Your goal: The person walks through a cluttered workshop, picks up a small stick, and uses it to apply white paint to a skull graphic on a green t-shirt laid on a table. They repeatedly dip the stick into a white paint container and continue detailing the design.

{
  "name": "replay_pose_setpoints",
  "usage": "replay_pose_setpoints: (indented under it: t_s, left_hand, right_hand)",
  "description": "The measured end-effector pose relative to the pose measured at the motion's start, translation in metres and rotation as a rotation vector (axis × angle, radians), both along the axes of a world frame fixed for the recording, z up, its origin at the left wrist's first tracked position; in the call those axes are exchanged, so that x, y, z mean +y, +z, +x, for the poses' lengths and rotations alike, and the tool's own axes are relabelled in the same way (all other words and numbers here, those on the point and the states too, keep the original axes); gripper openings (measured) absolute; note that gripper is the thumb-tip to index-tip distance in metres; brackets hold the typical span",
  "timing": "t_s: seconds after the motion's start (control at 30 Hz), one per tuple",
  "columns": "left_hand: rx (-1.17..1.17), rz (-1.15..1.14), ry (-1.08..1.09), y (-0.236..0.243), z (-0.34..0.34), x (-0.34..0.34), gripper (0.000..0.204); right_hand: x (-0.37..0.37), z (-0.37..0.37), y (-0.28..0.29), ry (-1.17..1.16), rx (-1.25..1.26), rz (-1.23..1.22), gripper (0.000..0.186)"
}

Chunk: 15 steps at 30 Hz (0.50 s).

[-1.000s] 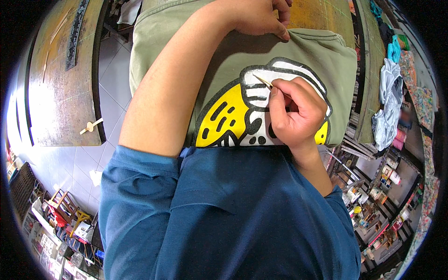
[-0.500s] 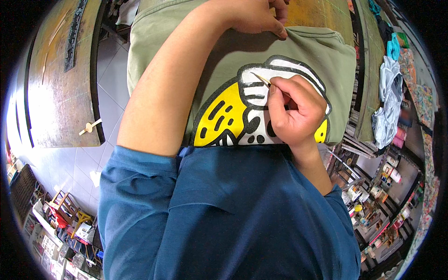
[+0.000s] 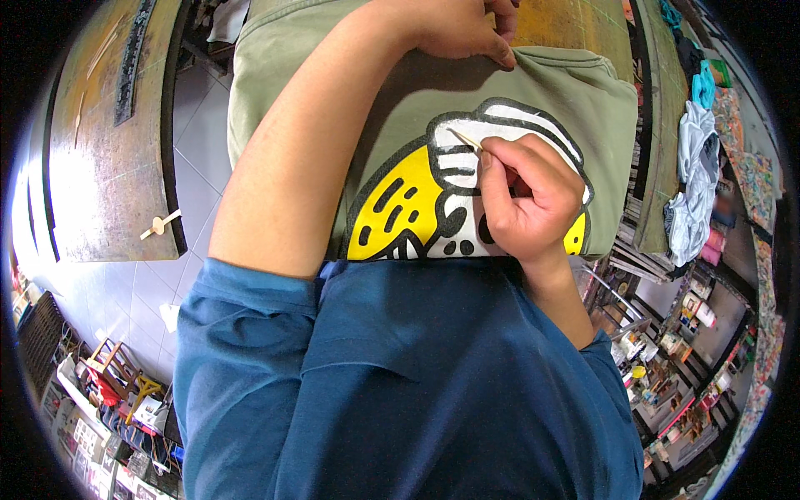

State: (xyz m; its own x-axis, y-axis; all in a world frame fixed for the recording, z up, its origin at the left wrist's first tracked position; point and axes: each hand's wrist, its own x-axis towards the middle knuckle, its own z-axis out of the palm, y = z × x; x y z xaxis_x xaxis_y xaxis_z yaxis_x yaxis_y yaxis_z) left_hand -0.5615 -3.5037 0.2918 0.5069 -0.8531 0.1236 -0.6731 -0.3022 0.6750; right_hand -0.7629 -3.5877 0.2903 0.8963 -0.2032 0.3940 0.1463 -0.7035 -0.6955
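Observation:
An olive-green garment [image 3: 575, 108] lies spread on a board in front of me. On it is a printed or painted cartoon picture [image 3: 396, 204] in yellow and white with thick black outlines. Between the thumb and fingers of my right hand [image 3: 533, 196] is a thin, pale, pointed stick [image 3: 468, 140], its tip at the white upper part of the picture. My left hand [image 3: 462, 29] is at the garment's far edge, the thumb and curled fingers gripping the cloth there. The top of the frame cuts off part of that hand.
The worn wooden board [image 3: 567, 25] shows beyond the garment. To the left stands another wooden table [image 3: 100, 192], with a dark ruler-like strip [image 3: 133, 71] and a small wooden piece [image 3: 158, 225] on it. Crumpled cloths [image 3: 696, 183] hang at the right, above shelves of bottles and containers [image 3: 696, 308].

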Motion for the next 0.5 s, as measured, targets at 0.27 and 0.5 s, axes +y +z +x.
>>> replay_pose_setpoints:
  t_s: [0.27,0.5]
  left_hand:
    - [-0.003,0.055,0.017,0.0044,-0.0013,-0.0004,0.023]
    - [-0.001,-0.006,-0.01,0.0028,-0.0011,0.0029,0.023]
  right_hand:
    - [0.0001,-0.0007,-0.0017,0.019,-0.012,-0.04,0.013]
    - [0.002,-0.0006,-0.0023,-0.014,-0.022,-0.031,0.014]
